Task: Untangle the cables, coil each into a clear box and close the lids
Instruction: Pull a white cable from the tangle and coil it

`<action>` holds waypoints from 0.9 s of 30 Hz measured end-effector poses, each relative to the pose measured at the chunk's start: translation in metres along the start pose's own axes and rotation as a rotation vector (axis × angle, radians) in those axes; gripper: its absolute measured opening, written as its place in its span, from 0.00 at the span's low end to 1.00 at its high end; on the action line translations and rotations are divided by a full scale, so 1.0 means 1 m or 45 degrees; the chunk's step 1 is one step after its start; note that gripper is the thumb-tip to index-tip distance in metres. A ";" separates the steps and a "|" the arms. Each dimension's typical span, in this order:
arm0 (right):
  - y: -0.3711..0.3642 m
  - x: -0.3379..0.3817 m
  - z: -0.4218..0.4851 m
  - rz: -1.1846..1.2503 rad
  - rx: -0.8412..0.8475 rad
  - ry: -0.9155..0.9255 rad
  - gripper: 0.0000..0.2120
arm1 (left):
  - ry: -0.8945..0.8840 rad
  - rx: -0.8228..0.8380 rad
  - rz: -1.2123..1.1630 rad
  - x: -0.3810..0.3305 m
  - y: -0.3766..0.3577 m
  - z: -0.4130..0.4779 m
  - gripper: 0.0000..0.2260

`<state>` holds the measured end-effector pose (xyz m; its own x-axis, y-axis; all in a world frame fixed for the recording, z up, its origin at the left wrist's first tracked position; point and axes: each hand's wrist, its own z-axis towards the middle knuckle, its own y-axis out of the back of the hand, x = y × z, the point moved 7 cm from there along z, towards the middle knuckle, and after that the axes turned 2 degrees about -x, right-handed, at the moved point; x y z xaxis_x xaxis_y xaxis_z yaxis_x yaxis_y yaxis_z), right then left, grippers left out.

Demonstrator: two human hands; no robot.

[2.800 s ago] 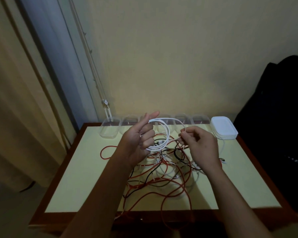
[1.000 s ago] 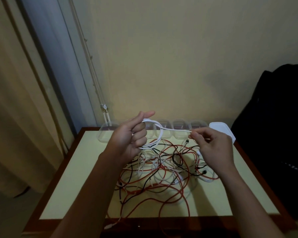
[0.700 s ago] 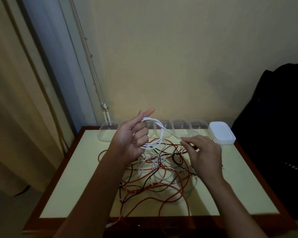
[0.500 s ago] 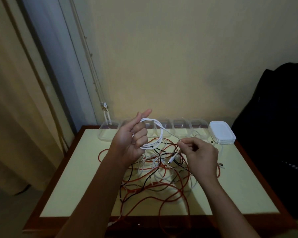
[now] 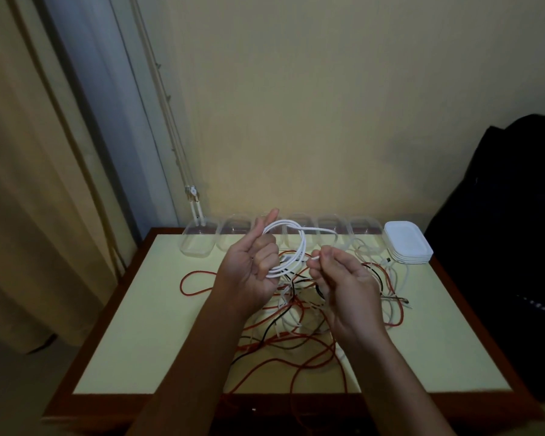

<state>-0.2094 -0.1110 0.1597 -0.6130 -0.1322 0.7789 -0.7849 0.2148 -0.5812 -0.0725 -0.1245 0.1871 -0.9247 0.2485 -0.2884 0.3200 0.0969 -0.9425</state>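
Observation:
My left hand (image 5: pixel 249 272) is raised over the table and holds a white cable (image 5: pixel 302 247) wound in several loops around its fingers. My right hand (image 5: pixel 343 284) pinches the loose end of that white cable just right of the coil. Under both hands lies a tangle of red, black and white cables (image 5: pixel 296 328). A row of clear boxes (image 5: pixel 199 239) stands open along the table's far edge, and a stack of white lids (image 5: pixel 406 247) sits at its right end.
The pale yellow table (image 5: pixel 145 335) has a brown rim; one red cable (image 5: pixel 199 281) loops out to the left and others hang over the front edge. A curtain and blind cords hang at the left. A black bag (image 5: pixel 501 247) stands at the right.
My right hand has swung from stretched out right back in toward the coil, bringing the white cable's end with it. The left hand has kept its loops and hardly moved.

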 end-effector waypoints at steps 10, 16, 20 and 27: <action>-0.032 -0.014 -0.022 -0.108 0.328 -0.305 0.12 | -0.399 -0.142 0.478 -0.009 -0.001 0.004 0.14; -0.036 -0.011 -0.029 -0.102 0.366 -0.360 0.20 | -0.653 -0.276 0.929 -0.014 0.002 -0.007 0.14; -0.034 -0.003 -0.028 -0.300 0.441 -0.294 0.14 | -0.589 -0.203 1.085 -0.009 0.004 -0.011 0.12; -0.015 0.005 -0.001 -0.552 0.453 -0.305 0.08 | -0.009 -0.081 0.739 0.000 0.008 -0.004 0.15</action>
<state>-0.2005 -0.1136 0.1729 -0.2015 -0.3581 0.9117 -0.9244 -0.2383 -0.2979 -0.0695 -0.1199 0.1798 -0.5954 0.2719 -0.7560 0.7864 0.0044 -0.6177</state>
